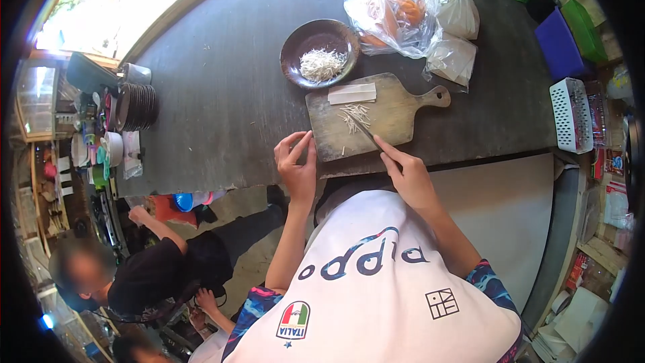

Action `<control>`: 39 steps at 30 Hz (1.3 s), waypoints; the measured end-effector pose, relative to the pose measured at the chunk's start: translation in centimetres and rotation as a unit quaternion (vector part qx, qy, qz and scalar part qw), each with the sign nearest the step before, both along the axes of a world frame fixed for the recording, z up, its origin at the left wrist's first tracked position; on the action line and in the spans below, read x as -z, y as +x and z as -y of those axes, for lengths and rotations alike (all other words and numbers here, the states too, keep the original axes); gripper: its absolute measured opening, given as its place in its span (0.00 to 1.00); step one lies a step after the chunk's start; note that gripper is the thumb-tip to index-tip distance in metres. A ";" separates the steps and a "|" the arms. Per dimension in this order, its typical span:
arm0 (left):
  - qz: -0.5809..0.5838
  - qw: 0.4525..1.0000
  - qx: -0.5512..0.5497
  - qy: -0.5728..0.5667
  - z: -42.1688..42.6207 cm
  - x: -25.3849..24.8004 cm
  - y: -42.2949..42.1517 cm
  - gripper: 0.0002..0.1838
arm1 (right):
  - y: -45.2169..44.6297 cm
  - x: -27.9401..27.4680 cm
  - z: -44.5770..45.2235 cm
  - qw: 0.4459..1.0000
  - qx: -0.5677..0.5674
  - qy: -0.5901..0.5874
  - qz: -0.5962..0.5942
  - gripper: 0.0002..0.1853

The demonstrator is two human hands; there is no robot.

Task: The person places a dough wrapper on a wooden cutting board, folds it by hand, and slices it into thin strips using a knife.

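Observation:
A wooden cutting board [396, 107] lies on the dark table, its handle to the right. On it are a pale flat block [352, 93] and a small pile of thin pale strips [354, 118]. My right hand [405, 173] is closed around a knife [365, 134], whose blade points up-left into the strips. At the board's lower left edge is my left hand [296, 161], its fingers bent and the fingertips near the board's side; whether it holds anything is too small to tell. Just behind the board, a dark round bowl [293, 52] holds a heap of shredded white strips [323, 64].
Clear plastic bags [390, 10] with orange items and white packets [453, 59] lie behind the board. Stacked dark plates [136, 107] stand at the table's left end. Baskets [572, 115] line the right. Another person [151, 269] is at lower left, with part of a further person below.

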State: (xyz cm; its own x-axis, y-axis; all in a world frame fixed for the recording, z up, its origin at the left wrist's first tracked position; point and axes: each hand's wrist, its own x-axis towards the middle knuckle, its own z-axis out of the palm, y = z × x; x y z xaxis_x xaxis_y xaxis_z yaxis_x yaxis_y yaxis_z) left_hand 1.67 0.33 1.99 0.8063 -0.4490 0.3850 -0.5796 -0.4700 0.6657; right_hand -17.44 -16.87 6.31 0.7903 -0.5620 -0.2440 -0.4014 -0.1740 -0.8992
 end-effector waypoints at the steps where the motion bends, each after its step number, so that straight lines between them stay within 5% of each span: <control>1: -0.006 1.000 -0.002 -0.003 0.1 0.0 0.1 0.13 | -0.5 0.6 -0.2 0.999 0.007 -0.018 0.031 0.23; 5: 0.017 0.999 0.030 0.014 1.4 -0.5 1.4 0.13 | -1.5 -0.5 -0.9 0.993 -0.074 0.097 0.012 0.24; 11: 0.050 0.993 0.098 0.038 4.7 -2.7 3.1 0.12 | -1.6 0.9 0.3 0.995 -0.047 0.092 -0.004 0.24; 14: 0.132 0.977 0.135 0.098 6.4 -3.4 3.5 0.14 | -2.0 1.8 0.8 0.998 0.031 -0.017 0.055 0.24; 21: 0.223 0.922 0.244 0.203 11.0 -3.4 5.0 0.19 | -2.2 0.7 -0.1 0.997 -0.065 0.050 0.005 0.23; 39: 0.079 0.943 0.270 0.180 12.1 -3.0 5.9 0.11 | -1.8 1.4 1.0 0.994 -0.066 0.082 0.014 0.22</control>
State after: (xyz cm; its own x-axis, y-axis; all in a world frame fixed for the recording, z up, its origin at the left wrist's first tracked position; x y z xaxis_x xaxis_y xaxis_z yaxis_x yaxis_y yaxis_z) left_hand 7.57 -11.73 4.95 0.3681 -0.9019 0.2260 -0.8778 -0.2570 0.4043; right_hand -19.28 -17.88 4.88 0.8628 -0.4064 -0.3007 -0.3590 -0.0735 -0.9305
